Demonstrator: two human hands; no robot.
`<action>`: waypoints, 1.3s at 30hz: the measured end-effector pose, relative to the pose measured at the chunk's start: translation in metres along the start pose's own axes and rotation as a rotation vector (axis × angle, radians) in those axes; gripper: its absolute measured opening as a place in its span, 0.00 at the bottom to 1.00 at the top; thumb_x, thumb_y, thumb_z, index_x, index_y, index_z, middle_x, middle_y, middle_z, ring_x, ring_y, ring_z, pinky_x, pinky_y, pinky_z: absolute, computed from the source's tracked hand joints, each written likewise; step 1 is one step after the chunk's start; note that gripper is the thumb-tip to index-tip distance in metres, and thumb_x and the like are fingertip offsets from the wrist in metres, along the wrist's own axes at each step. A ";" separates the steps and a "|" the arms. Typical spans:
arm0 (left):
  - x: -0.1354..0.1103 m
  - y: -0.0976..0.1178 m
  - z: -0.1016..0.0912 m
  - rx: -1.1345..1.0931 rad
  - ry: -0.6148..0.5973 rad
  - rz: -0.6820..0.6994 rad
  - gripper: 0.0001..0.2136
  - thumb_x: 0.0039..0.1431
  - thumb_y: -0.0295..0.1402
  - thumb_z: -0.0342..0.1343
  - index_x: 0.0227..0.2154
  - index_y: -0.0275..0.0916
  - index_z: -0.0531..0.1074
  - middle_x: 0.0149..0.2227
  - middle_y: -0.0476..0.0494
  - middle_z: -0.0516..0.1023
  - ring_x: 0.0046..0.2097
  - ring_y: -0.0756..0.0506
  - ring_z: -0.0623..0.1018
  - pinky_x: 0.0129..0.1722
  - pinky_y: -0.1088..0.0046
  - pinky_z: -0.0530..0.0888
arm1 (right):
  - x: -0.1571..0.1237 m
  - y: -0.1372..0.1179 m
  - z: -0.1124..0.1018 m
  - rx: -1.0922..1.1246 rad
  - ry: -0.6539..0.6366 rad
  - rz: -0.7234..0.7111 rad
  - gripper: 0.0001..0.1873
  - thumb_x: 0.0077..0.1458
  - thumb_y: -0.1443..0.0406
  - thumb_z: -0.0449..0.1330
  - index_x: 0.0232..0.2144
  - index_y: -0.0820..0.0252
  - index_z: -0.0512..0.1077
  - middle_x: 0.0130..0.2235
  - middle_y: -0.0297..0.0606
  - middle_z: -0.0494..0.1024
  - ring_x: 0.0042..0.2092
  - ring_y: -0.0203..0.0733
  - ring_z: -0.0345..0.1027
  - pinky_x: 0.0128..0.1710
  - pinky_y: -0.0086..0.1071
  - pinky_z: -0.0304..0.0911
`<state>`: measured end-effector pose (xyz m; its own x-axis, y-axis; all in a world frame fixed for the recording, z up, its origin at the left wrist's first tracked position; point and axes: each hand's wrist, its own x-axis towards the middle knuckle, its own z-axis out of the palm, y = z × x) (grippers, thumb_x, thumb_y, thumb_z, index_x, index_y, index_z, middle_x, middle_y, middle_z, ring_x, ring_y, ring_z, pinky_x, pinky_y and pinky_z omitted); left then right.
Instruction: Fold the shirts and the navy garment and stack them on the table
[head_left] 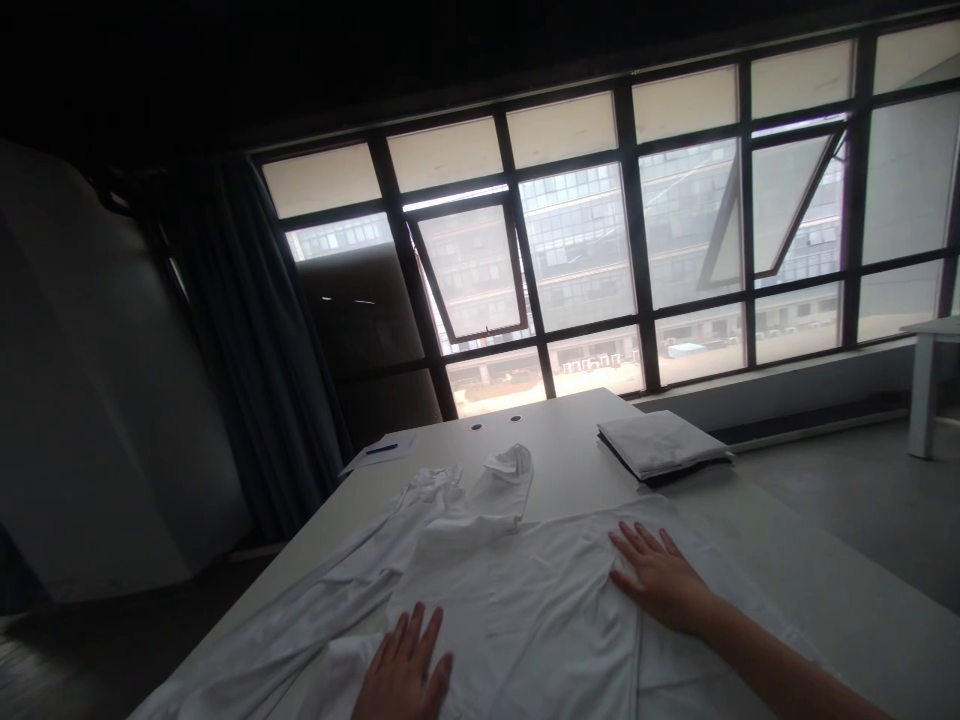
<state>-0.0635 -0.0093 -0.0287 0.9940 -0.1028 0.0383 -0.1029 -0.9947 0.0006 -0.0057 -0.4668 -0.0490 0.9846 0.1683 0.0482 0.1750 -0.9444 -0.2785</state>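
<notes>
A white garment that looks like a shirt [540,590] lies spread over the table, wrinkled, with one sleeve stretched toward the left edge and another bunched part at the far side. My left hand [405,668] rests flat on the cloth near the bottom of the view, fingers stretched out. Further right, my right hand [660,578] presses on the garment's right part with its fingers spread. Folds run through the cloth between the two hands. Neither hand grips anything.
Folded white and dark cloth [660,445] lies on the table's [570,430] right side. Paper with a pen [381,449] is at the far left corner. Beyond stand windows, two tilted open, and a dark curtain [247,350]. Another white table [924,390] stands at right.
</notes>
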 end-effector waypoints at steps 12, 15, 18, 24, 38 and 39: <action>-0.017 -0.014 -0.017 -0.031 -0.127 0.013 0.35 0.61 0.55 0.51 0.68 0.45 0.62 0.71 0.40 0.56 0.71 0.33 0.59 0.68 0.52 0.60 | -0.019 0.000 0.003 -0.033 0.057 -0.037 0.43 0.64 0.37 0.39 0.71 0.51 0.53 0.74 0.42 0.49 0.74 0.57 0.40 0.70 0.59 0.31; 0.003 -0.016 -0.041 -0.243 -0.083 -0.043 0.31 0.52 0.50 0.61 0.59 0.46 0.73 0.62 0.38 0.74 0.62 0.31 0.73 0.61 0.53 0.67 | -0.019 0.002 0.004 -0.035 0.054 -0.039 0.43 0.64 0.37 0.40 0.71 0.51 0.53 0.73 0.42 0.49 0.74 0.57 0.39 0.70 0.59 0.32; 0.044 -0.011 -0.058 -0.604 0.059 -0.122 0.19 0.51 0.45 0.62 0.43 0.39 0.80 0.37 0.38 0.84 0.44 0.33 0.82 0.49 0.59 0.74 | -0.018 0.003 0.003 -0.033 0.064 -0.036 0.43 0.64 0.37 0.41 0.71 0.52 0.55 0.73 0.43 0.49 0.73 0.57 0.40 0.70 0.59 0.32; 0.121 0.026 -0.057 -0.927 0.218 -0.230 0.12 0.63 0.38 0.55 0.45 0.38 0.73 0.44 0.42 0.81 0.31 0.46 0.80 0.27 0.75 0.73 | -0.015 0.007 0.006 -0.022 0.086 -0.045 0.40 0.65 0.40 0.44 0.70 0.50 0.57 0.73 0.44 0.53 0.73 0.58 0.43 0.70 0.61 0.34; 0.175 0.035 -0.031 -1.386 0.148 -0.581 0.14 0.69 0.36 0.58 0.53 0.37 0.70 0.45 0.44 0.78 0.37 0.48 0.80 0.35 0.69 0.80 | -0.014 0.011 0.001 0.014 0.045 -0.055 0.44 0.64 0.36 0.40 0.71 0.52 0.55 0.73 0.44 0.50 0.74 0.58 0.39 0.70 0.60 0.29; 0.175 0.034 -0.031 -1.382 0.133 -0.595 0.14 0.69 0.38 0.58 0.53 0.37 0.71 0.46 0.44 0.77 0.39 0.48 0.80 0.37 0.68 0.81 | -0.014 0.011 0.001 0.016 0.045 -0.053 0.43 0.64 0.36 0.41 0.71 0.52 0.55 0.73 0.44 0.50 0.74 0.58 0.39 0.70 0.60 0.29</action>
<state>0.1058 -0.0613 0.0091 0.8996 0.3780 -0.2189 0.2729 -0.0951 0.9573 -0.0174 -0.4792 -0.0538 0.9730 0.2050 0.1061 0.2275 -0.9298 -0.2894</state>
